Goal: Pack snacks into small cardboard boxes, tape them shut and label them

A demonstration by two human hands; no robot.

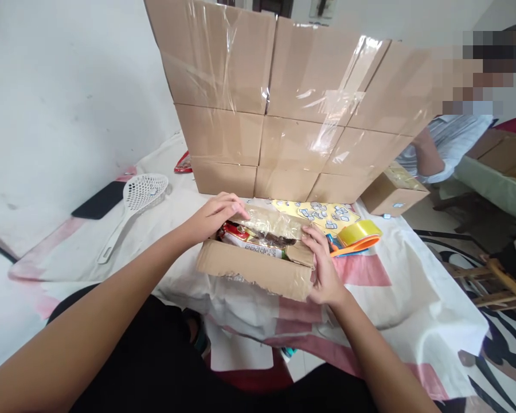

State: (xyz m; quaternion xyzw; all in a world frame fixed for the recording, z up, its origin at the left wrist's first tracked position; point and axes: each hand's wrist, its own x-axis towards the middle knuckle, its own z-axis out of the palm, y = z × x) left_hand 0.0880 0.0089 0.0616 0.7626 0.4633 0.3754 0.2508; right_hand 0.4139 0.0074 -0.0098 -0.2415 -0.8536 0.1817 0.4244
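A small cardboard box [253,268] sits in front of me with its top flaps open and a torn edge on the near flap. Inside lie shiny food packets [260,246], one of them red and gold with small print. At the far left corner, my left hand [216,217] has its fingers over the back flap. My right hand [324,269] wraps round the right side, fingers on the flap there and thumb hidden. Clear tape [279,223] glints on the back flap.
A tall stack of taped boxes [301,143] stands behind. On the cloth-covered table are a white skimmer [146,189], a dark phone-like slab [98,200], a yellow tape roll [361,230] on an orange-handled item, and another box [393,192]. A person [451,140] is at the right.
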